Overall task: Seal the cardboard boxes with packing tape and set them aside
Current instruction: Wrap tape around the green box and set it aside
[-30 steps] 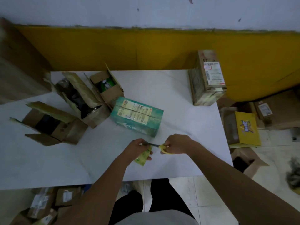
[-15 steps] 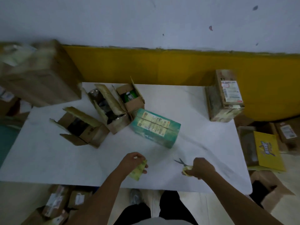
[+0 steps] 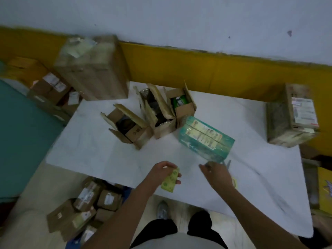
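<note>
Pinching green slip [image 3: 170, 180] in left hand [image 3: 161, 171], right hand [image 3: 214, 173] grip untellable, teal box [image 3: 206, 141] label unreadable

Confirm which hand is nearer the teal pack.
Right. The right hand is just in front of the teal pack; the left hand, holding a yellow-green piece, sits farther left.

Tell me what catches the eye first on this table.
The teal wrapped box lies in the middle of the table, the brightest thing there. Behind it to the left stand three open cardboard boxes, flaps up. At the near edge the left hand pinches a yellow-green strip.
</note>
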A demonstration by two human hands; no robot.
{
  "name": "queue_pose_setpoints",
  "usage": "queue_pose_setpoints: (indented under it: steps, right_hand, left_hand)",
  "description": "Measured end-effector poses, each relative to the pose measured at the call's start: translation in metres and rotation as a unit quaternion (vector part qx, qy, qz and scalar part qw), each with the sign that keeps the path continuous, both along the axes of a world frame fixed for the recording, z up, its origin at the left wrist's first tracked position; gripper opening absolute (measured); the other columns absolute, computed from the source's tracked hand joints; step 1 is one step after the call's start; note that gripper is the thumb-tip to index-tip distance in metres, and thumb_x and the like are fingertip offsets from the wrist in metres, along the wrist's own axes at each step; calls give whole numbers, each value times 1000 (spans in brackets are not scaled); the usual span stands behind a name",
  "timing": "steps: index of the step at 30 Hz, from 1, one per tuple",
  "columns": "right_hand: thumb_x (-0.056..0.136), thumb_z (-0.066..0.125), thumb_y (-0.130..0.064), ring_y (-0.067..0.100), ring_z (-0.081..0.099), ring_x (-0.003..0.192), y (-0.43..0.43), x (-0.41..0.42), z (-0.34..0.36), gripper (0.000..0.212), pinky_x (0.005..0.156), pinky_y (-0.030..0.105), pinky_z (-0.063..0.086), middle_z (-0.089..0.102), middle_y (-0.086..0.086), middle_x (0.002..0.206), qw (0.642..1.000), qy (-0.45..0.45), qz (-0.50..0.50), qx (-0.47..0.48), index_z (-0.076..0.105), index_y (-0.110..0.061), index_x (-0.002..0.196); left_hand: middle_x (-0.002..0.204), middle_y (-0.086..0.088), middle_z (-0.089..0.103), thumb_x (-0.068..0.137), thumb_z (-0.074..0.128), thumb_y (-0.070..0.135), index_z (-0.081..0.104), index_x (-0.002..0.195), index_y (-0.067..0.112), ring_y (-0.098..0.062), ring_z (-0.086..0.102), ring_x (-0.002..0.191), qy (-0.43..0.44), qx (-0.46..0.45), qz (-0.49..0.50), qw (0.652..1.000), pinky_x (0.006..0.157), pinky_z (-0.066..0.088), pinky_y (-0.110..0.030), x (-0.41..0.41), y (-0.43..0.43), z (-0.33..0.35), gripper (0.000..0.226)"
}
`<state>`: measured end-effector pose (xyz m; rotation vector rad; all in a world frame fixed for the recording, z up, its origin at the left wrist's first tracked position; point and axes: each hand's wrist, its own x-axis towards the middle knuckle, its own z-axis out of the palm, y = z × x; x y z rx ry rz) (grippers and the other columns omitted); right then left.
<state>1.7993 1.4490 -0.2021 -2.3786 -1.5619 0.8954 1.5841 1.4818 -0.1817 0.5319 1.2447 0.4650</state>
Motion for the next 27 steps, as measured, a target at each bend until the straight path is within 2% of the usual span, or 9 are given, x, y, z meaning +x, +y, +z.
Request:
queue_pose_setpoints:
  steps: [3,8,11,14,16,18,20,24,27]
  right_hand:
    - [85,71,-44,9,64,84,17,-69,15,35,68,9,42,62,-13,99,981,180,79,-3,62,-28,114]
    - [80,76,-26,8,59,68,27,-145,16,12,58,3,37,72,1,79,978,116,172,14,74,-15,79]
    - [80,74,-17,10,63,69,19,-182,6,5,57,4,38,71,0,75,974,110,198,19,73,-15,75]
    - [80,75,-16,0,56,62,13,-214,-5,6,59,1,37,71,-2,73,969,114,216,19,75,-14,75]
    - [79,78,-16,-8,55,56,13,-229,-13,8,58,1,37,66,-10,65,970,141,200,6,75,-12,72]
    - [78,80,-15,-14,56,57,14,-239,-25,9,57,1,38,64,-15,64,971,173,167,-13,75,-11,72]
    - [78,81,-18,-10,57,60,16,-246,-37,11,57,2,38,65,-15,66,972,189,138,-19,75,-10,73]
    - [83,76,-20,2,62,69,20,-250,-68,7,60,4,40,69,-13,71,972,195,117,-58,76,-16,77]
    - [86,72,-17,7,64,74,27,-248,-93,8,65,6,40,73,-7,78,971,164,166,-52,78,-16,81]
  left_hand:
    - [85,-31,65,93,52,-8,59,95,-4,-36,68,71,10,18,-9,1000,62,60,-48,-20,-8,9,8]
    - [85,-27,66,91,66,5,58,100,-1,-31,68,67,3,38,17,999,62,58,-39,-79,-35,7,14]
    - [90,-28,69,93,65,16,58,112,-5,-23,69,64,62,50,30,996,58,56,-31,-110,-54,-5,29]
    - [98,-22,71,94,63,25,58,119,11,-21,70,76,132,93,27,986,74,59,-40,-136,-71,-29,29]
    - [108,-17,69,93,62,30,41,135,30,-23,67,91,178,99,8,979,81,56,-36,-153,-76,-43,47]
    - [123,-14,64,90,63,39,13,153,24,-26,64,106,213,74,-11,974,90,52,-35,-166,-75,-60,82]
    - [135,-9,56,77,65,58,15,154,22,-29,58,118,233,55,-5,971,99,49,-42,-174,-70,-76,99]
    - [138,-8,48,94,63,29,38,143,10,-29,48,129,244,42,-17,969,105,42,-34,-177,-63,-102,58]
    - [133,-14,55,97,57,29,54,130,5,-29,55,118,284,20,-57,957,95,44,-31,-175,-58,-120,41]
